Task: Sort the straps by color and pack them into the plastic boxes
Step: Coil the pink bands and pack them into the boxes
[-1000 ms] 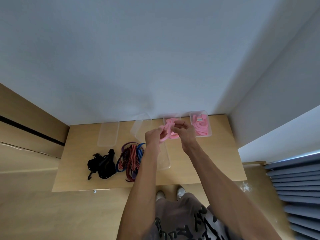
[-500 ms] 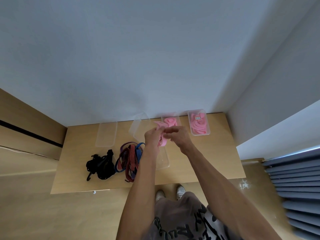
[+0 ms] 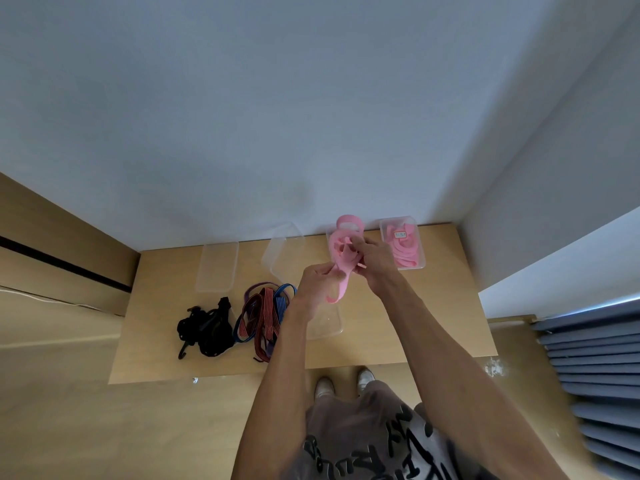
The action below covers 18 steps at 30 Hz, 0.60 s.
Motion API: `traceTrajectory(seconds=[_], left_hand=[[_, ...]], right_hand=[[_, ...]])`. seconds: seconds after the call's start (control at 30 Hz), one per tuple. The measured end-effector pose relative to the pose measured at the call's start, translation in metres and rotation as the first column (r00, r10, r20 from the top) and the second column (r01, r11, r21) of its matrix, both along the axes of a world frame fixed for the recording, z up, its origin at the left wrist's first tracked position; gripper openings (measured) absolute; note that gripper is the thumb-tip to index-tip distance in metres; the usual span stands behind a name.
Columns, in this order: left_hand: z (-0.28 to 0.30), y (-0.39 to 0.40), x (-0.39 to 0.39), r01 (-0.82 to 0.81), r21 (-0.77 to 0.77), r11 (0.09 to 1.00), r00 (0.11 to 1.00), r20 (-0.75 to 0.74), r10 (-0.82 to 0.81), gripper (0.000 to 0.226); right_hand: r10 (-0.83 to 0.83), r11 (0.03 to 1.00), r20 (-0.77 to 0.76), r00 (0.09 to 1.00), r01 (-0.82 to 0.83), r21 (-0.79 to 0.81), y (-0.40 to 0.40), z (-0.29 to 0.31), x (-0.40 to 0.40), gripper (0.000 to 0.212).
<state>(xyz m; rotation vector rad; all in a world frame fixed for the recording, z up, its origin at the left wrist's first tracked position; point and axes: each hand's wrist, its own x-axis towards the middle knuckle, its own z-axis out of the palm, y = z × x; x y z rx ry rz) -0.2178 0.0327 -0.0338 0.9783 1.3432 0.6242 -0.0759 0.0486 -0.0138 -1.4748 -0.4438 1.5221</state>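
A pink strap point(image 3: 341, 258) hangs in loops between both hands above the table. My left hand point(image 3: 317, 284) pinches its lower end; my right hand point(image 3: 375, 263) grips the coiled upper part. Behind them a clear plastic box point(image 3: 329, 233) is mostly hidden by the strap. Further right stands another clear box point(image 3: 417, 251) with pink straps point(image 3: 403, 249) and a small label inside. A pile of black straps point(image 3: 206, 329) and a tangle of red, blue and purple straps point(image 3: 265, 313) lie on the left part of the wooden table point(image 3: 433, 323).
An empty clear box point(image 3: 217, 266) lies at the back left, and a clear lid point(image 3: 283, 252) leans near the wall. Another clear box point(image 3: 329, 323) sits under my left forearm. A white wall closes the back; grey blinds point(image 3: 595, 375) are at the right.
Both hands have shifted right and toward the wall with the pink strap. More of the strap now hangs loose, with a loop standing above the hands.
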Motion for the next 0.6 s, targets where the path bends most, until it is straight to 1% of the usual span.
traceTrajectory(seconds=[0.03,0.07,0.1,0.2,0.23,0.3,0.37,0.43,0.53,0.57,0.6], left_hand=[[0.001,0.002,0.001,-0.012,0.004,1.000,0.999,-0.039,0.012,0.034],[0.002,0.004,0.002,-0.040,0.007,0.999,0.998,-0.041,0.040,0.028],[0.005,0.006,0.002,-0.086,0.004,0.996,0.996,-0.004,0.086,0.020],[0.013,0.014,-0.001,-0.224,-0.048,0.973,0.948,0.220,0.229,0.019],[0.016,0.018,-0.003,-0.250,-0.047,0.967,0.933,0.254,0.254,0.018],[0.022,0.027,-0.004,-0.279,-0.037,0.960,0.926,0.254,0.279,0.018],[0.025,0.034,-0.002,-0.283,0.003,0.959,0.941,0.197,0.277,0.018],[0.024,0.038,-0.001,-0.298,0.039,0.954,0.945,0.155,0.289,0.017],[0.025,0.039,0.004,-0.382,0.009,0.924,0.918,0.121,0.378,0.017],[0.024,0.040,0.006,-0.405,0.005,0.914,0.909,0.105,0.403,0.018],[0.023,0.040,0.006,-0.432,0.003,0.902,0.898,0.099,0.429,0.018]], right_hand=[[0.019,1.000,0.000,1.000,-0.019,0.012,0.000,0.000,0.000,0.012],[0.038,0.999,0.013,0.999,-0.038,0.020,-0.001,-0.001,0.000,0.012],[0.058,0.998,0.041,0.997,-0.059,0.026,-0.002,-0.002,-0.001,0.012],[0.135,0.990,0.136,0.981,-0.141,0.032,-0.004,-0.007,-0.003,0.013],[0.170,0.983,0.157,0.973,-0.178,0.038,-0.005,-0.007,-0.003,0.016],[0.247,0.964,0.188,0.951,-0.261,0.051,-0.006,-0.008,-0.002,0.021],[0.290,0.949,0.207,0.934,-0.309,0.068,-0.007,-0.004,-0.001,0.021],[0.263,0.953,0.265,0.928,-0.293,0.079,-0.005,-0.002,-0.001,0.017],[0.104,0.981,0.453,0.885,-0.166,0.098,-0.002,-0.002,-0.001,0.007],[0.067,0.982,0.472,0.879,-0.143,0.126,-0.001,-0.003,0.000,0.006],[0.052,0.980,0.457,0.888,-0.135,0.149,-0.001,-0.002,-0.001,0.004]])
